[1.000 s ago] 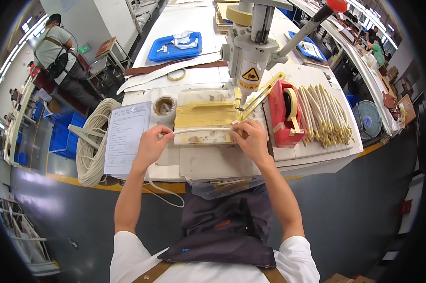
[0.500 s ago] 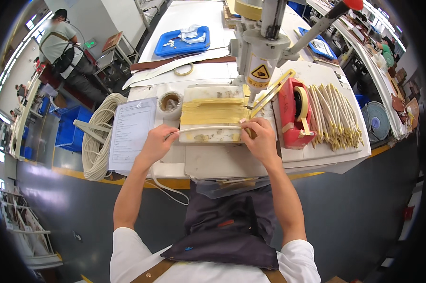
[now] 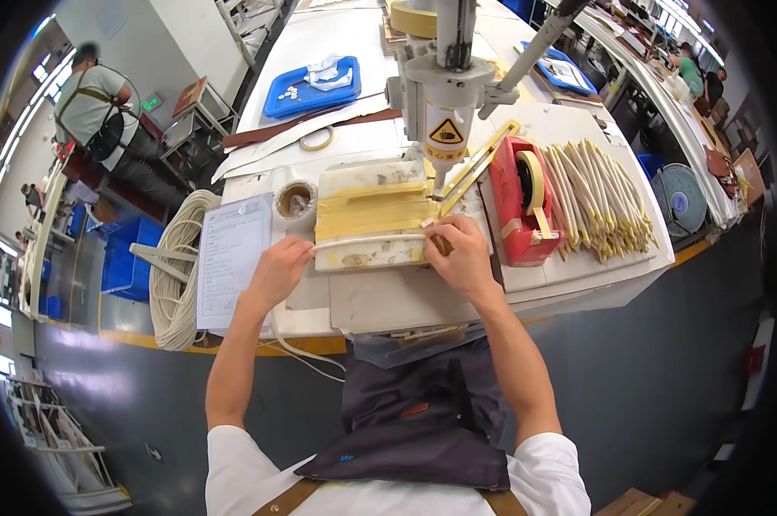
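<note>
A length of white cord (image 3: 370, 240) is stretched left to right along the near part of a white block (image 3: 380, 256) with yellow tape across its middle. My left hand (image 3: 281, 265) is closed, pinching the cord at the block's left edge. My right hand (image 3: 462, 254) is closed on the cord's other end by the block's right edge. A small brownish piece (image 3: 443, 246) shows among the right fingers; its kind is unclear. Just beyond that hand, the tip of a grey press (image 3: 440, 185) with a yellow warning label points down. The cord's continuation past my left fingers is hidden.
Right of the block stand a red tape dispenser (image 3: 526, 206) and a pile of yellow-tipped cord pieces (image 3: 599, 202). To the left are a tape roll (image 3: 296, 204), a printed sheet (image 3: 234, 262) and a cord coil (image 3: 175, 279). A blue tray (image 3: 313, 103) lies farther back.
The whole view has shifted slightly, moving the bench and press leftward in the picture. Both hands still hold the cord, which now looks a little straighter.
</note>
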The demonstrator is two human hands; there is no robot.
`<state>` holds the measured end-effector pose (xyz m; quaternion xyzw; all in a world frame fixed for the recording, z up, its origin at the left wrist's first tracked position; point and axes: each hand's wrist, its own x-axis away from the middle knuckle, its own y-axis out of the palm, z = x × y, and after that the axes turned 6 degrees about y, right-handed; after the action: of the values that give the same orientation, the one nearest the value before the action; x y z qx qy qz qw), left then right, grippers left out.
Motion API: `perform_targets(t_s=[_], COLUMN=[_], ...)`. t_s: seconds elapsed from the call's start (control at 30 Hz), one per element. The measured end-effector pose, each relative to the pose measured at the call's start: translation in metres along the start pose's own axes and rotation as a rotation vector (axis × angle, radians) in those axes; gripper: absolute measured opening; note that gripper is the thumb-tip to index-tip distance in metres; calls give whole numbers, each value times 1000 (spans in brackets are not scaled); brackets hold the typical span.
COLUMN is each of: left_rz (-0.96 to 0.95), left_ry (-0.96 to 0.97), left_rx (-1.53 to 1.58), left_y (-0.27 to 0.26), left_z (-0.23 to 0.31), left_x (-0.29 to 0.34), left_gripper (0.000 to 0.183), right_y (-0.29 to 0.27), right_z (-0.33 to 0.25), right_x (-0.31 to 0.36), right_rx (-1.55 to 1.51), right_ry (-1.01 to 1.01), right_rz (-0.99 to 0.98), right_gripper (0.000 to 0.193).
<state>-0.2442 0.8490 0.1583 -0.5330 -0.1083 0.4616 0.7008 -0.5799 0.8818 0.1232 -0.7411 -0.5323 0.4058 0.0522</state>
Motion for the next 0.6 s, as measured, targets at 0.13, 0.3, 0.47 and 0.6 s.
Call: perform_targets(t_s=[0.13, 0.3, 0.47, 0.6], left_rz=[32, 111, 248, 247], left_ry=[8, -33, -183, -419], left_rx=[-8, -17, 89, 553], left_y=[4, 12, 13, 5], left_z=[-3, -3, 2, 42], left_x=[3, 3, 22, 39], left_gripper=[12, 11, 10, 11], right_y=[-1, -8, -109, -185], right_z=[-3, -4, -62, -25], right_x=[0, 1, -3, -28], right_rx=[10, 36, -96, 194], right_ry=[5, -12, 82, 443], right_rz=[-3, -25, 128, 78], right_gripper=[11, 14, 23, 25])
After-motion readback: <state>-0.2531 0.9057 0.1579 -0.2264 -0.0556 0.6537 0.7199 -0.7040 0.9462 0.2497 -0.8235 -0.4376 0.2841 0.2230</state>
